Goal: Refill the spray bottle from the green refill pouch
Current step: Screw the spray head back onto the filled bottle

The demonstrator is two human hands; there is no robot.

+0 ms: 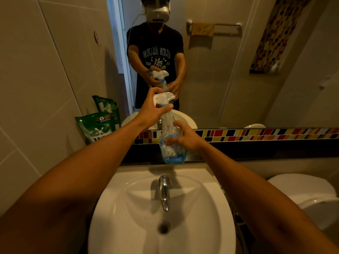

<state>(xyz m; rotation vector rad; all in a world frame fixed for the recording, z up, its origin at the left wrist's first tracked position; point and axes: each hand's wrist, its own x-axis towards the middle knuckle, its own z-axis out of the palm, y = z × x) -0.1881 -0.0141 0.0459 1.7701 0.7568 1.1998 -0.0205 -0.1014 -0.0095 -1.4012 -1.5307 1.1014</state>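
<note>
A clear spray bottle [171, 153] with a blue label stands upright on the ledge behind the sink. Its white trigger head [164, 98] is on top of the neck. My left hand [153, 109] is closed around that head from the left. My right hand [185, 137] grips the bottle's body from the right. The green refill pouch [95, 128] leans against the tiled wall at the left end of the ledge, apart from both hands. A little blue liquid shows at the bottle's bottom.
A white sink [211, 217] with a chrome tap [164, 191] lies directly below the bottle. A mirror [229, 70] behind the ledge reflects a person and the bottle. A white toilet [304, 191] stands at the right. A coloured tile strip [256, 133] runs along the mirror's base.
</note>
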